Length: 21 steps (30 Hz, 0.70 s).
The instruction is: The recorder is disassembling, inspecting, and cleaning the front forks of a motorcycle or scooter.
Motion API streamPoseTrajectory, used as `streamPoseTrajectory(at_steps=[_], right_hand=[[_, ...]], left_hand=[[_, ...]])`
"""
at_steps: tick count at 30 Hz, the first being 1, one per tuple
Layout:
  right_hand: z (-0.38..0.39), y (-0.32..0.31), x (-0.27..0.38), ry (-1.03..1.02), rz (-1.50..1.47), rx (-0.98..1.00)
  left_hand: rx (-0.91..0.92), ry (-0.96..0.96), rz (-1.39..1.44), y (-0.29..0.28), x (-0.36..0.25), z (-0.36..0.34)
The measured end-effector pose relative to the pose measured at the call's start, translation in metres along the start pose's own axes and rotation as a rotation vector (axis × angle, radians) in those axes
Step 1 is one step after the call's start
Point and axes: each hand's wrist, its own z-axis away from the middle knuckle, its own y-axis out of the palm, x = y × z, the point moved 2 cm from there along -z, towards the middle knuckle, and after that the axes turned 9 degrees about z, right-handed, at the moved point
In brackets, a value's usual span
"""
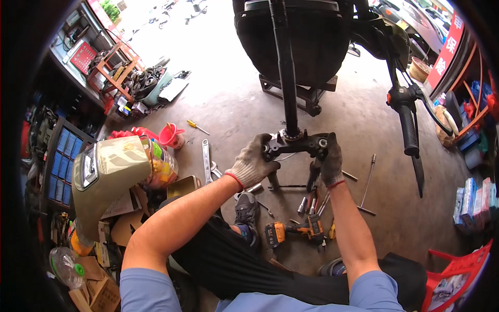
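A black front fork (pixel 299 145) with a wide clamp at its top sits at the lower end of a long dark steering tube (pixel 286 67), part of a two-wheeler's front. My left hand (pixel 252 162), in a grey-white knit glove with a red cuff, is closed around the clamp's left end. On the right end my right hand (pixel 331 162), gloved likewise, is wrapped with its fingers mostly hidden. One fork leg (pixel 313 174) shows below the clamp beside my right hand. A handlebar grip (pixel 408 127) with a brake lever hangs at the right.
Below my hands lie an orange-black cordless drill (pixel 312 227), sockets (pixel 302 204) and a T-handle wrench (pixel 369 179). Wrenches (pixel 206 158) and a yellow screwdriver (pixel 197 126) lie left. A welding helmet (pixel 106 166) stands nearer left, a red stool (pixel 460 270) at lower right.
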Motion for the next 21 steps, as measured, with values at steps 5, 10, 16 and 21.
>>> streamPoseTrajectory(at_steps=[5,10,16,21], right_hand=[[-0.007,-0.007,-0.008,0.011,-0.001,0.050],[-0.003,-0.008,-0.008,0.082,-0.047,0.100],[-0.007,-0.020,-0.011,0.067,-0.018,0.187],[-0.001,-0.013,-0.008,0.048,-0.007,0.106]], left_hand=[[0.104,-0.011,0.049,-0.014,0.009,-0.001],[0.253,0.016,0.171,-0.036,0.020,0.000],[0.418,-0.022,-0.003,-0.066,0.029,-0.007],[0.440,0.020,-0.232,-0.093,0.042,-0.033]])
